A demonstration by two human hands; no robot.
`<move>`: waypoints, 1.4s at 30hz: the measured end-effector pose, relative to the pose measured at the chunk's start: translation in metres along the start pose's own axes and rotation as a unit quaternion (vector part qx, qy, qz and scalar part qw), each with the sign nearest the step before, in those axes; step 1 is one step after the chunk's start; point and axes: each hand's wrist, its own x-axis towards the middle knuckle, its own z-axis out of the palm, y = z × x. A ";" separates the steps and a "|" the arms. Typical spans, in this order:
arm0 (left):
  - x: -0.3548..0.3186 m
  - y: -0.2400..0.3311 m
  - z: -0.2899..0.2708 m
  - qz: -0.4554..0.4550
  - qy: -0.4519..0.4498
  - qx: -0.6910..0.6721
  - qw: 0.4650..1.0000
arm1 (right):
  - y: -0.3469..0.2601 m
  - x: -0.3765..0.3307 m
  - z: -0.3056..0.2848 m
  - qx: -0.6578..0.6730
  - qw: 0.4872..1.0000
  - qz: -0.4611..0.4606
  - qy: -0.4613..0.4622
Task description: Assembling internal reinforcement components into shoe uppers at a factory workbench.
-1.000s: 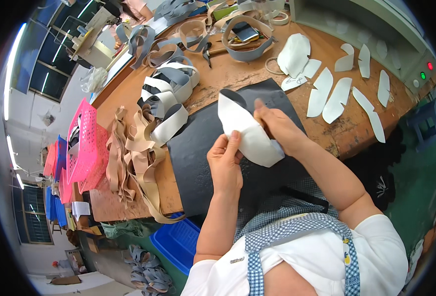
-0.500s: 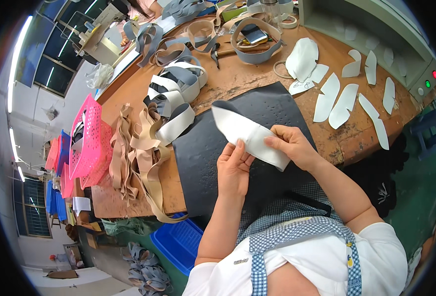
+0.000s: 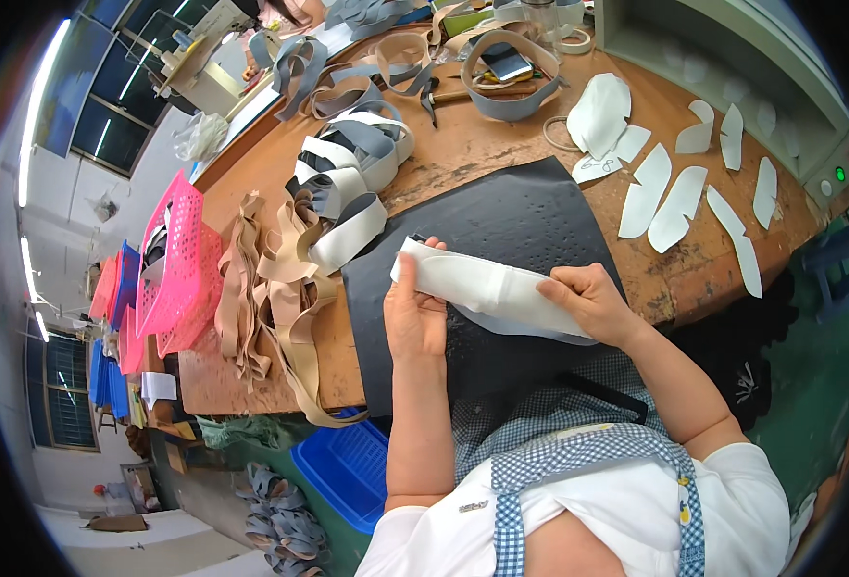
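Head view, looking down at a worker's bare hands over a scuffed wooden workbench (image 3: 463,154). A white band-like piece (image 3: 492,286), with a grey-blue layer showing along its lower edge, is stretched between the hands over a black mat (image 3: 535,207); whether it touches the mat is hard to tell. The left hand (image 3: 417,313) pinches the left end, thumb on the near face and fingers behind. The right hand (image 3: 590,300) grips near the other end, thumb on top and fingers curled in. Left of the mat lie wavy tan strips (image 3: 290,255) and looped grey-and-white bands (image 3: 352,236), with a pink perforated basket (image 3: 192,288) farther left. Right of the mat, white cut pieces (image 3: 646,192) are spread out. Beyond it, a grey ring-shaped band (image 3: 513,106) encircles a phone (image 3: 507,63). A blue basket (image 3: 343,471) sits below the bench edge.
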 end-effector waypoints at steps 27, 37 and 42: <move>-0.091 0.033 0.060 -0.200 -0.403 -0.173 0.876 | -0.006 0.013 0.013 0.518 0.784 0.030 -0.340; -0.013 0.034 -0.012 0.340 -0.088 0.725 0.592 | -0.009 0.034 -0.039 -0.209 0.964 -0.070 0.147; -0.010 0.052 0.019 0.529 -0.060 0.615 0.582 | -0.003 0.116 -0.034 -0.243 0.957 -0.031 0.153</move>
